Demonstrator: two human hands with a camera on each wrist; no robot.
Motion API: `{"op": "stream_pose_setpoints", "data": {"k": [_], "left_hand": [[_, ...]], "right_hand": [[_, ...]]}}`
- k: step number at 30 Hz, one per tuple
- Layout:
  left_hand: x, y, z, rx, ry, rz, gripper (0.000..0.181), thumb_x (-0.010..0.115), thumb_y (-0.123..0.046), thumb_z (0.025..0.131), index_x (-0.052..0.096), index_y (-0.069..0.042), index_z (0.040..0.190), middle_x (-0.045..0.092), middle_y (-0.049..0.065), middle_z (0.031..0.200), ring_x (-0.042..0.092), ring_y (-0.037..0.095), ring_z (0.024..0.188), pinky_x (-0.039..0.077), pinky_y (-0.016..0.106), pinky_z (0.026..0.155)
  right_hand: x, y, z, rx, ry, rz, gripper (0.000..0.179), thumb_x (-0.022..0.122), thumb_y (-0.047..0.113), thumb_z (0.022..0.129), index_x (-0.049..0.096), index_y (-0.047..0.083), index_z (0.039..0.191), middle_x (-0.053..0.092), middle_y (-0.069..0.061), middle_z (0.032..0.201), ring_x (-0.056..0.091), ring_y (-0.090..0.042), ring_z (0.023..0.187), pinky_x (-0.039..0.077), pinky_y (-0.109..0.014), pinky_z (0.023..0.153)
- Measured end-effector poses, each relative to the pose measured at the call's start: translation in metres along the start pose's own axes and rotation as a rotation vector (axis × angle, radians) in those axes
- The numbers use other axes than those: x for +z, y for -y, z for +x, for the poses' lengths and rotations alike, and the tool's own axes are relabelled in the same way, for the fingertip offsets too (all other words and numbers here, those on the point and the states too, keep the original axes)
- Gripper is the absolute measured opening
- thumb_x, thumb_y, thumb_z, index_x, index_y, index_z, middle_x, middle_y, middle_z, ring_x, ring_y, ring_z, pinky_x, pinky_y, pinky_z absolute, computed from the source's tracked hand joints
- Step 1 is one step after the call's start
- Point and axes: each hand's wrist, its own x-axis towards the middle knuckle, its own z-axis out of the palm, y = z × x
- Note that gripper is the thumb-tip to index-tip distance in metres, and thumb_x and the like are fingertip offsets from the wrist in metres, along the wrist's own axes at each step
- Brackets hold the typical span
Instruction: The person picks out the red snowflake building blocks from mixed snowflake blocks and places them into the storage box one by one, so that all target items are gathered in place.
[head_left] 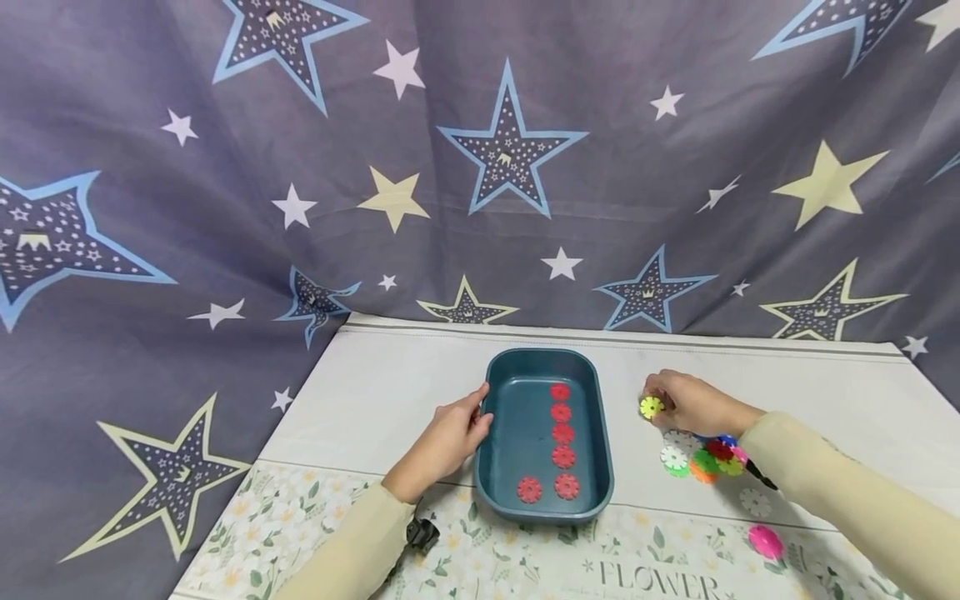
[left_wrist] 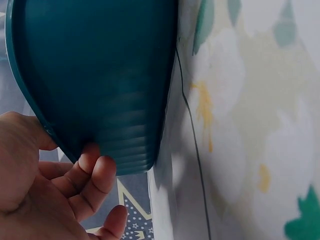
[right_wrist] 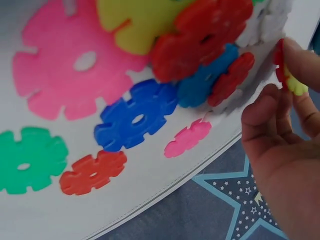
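A dark teal rectangular tray (head_left: 540, 518) holds several red notched discs (head_left: 563, 433), most in a column along its right side and one (head_left: 529, 489) at the lower left. My left hand (head_left: 452, 429) grips the tray's left rim; in the left wrist view its thumb and fingers close on the tray wall (left_wrist: 95, 75). Right of the tray, my right hand (head_left: 686, 400) pinches a yellow notched disc (head_left: 651, 407). The right wrist view shows a red disc (right_wrist: 279, 62) against the yellow one (right_wrist: 296, 86) in that pinch.
Under my right forearm lies a pile of coloured notched discs (head_left: 705, 461), white, green, blue, red and orange among them. A pink disc (head_left: 766, 542) lies nearer the front. Behind the table hangs a star-patterned grey curtain (head_left: 480, 242).
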Motion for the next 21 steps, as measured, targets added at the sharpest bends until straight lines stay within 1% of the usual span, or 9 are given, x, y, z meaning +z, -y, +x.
{"op": "stream_pose_setpoints", "data": {"k": [3, 6, 10, 13, 16, 21], "left_hand": [[0.002, 0.0, 0.001, 0.002, -0.001, 0.002, 0.048, 0.055, -0.015, 0.096, 0.044, 0.006, 0.138, 0.049, -0.008, 0.072, 0.045, 0.005, 0.058, 0.043, 0.024, 0.057], [0.003, 0.0, 0.002, 0.0, 0.0, -0.007, 0.048, 0.055, -0.015, 0.096, 0.043, 0.006, 0.138, 0.048, -0.008, 0.072, 0.045, 0.005, 0.058, 0.043, 0.024, 0.056], [0.005, 0.001, 0.002, -0.003, 0.005, -0.011, 0.048, 0.055, -0.014, 0.096, 0.044, 0.006, 0.138, 0.048, -0.008, 0.072, 0.044, 0.005, 0.057, 0.042, 0.024, 0.057], [0.006, 0.001, 0.002, -0.004, 0.005, -0.01, 0.048, 0.055, -0.014, 0.096, 0.044, 0.006, 0.138, 0.048, -0.008, 0.072, 0.044, 0.005, 0.058, 0.042, 0.024, 0.057], [0.006, 0.001, 0.002, -0.006, -0.006, -0.016, 0.048, 0.056, -0.014, 0.096, 0.044, 0.006, 0.137, 0.048, -0.008, 0.073, 0.044, 0.005, 0.058, 0.042, 0.024, 0.057], [0.006, 0.002, 0.002, -0.012, -0.019, -0.03, 0.047, 0.056, -0.012, 0.095, 0.045, 0.007, 0.136, 0.048, -0.007, 0.072, 0.044, 0.005, 0.057, 0.042, 0.024, 0.054]], "right_hand": [[-0.003, 0.0, -0.005, 0.012, 0.01, 0.002, 0.021, 0.074, 0.003, 0.08, 0.061, 0.011, 0.094, 0.053, 0.003, 0.081, 0.048, -0.013, 0.071, 0.046, -0.031, 0.065], [-0.009, -0.001, -0.01, 0.042, 0.022, 0.027, 0.018, 0.073, 0.003, 0.081, 0.062, 0.011, 0.094, 0.054, 0.004, 0.075, 0.048, -0.013, 0.066, 0.046, -0.031, 0.064], [-0.019, -0.004, -0.019, 0.106, 0.059, 0.065, 0.023, 0.075, 0.007, 0.08, 0.064, 0.007, 0.099, 0.053, 0.002, 0.069, 0.049, -0.013, 0.058, 0.045, -0.029, 0.06], [-0.026, -0.006, -0.027, 0.134, 0.085, 0.071, 0.025, 0.074, 0.003, 0.08, 0.064, 0.003, 0.103, 0.056, 0.002, 0.072, 0.053, -0.012, 0.06, 0.047, -0.029, 0.061], [-0.032, -0.007, -0.034, 0.118, 0.079, 0.048, 0.022, 0.071, -0.005, 0.08, 0.065, 0.001, 0.1, 0.059, 0.001, 0.077, 0.053, -0.012, 0.064, 0.048, -0.029, 0.062], [-0.037, -0.007, -0.041, 0.071, 0.047, -0.001, 0.022, 0.066, -0.013, 0.078, 0.066, 0.005, 0.09, 0.06, -0.001, 0.077, 0.05, -0.012, 0.066, 0.047, -0.029, 0.063]]}}
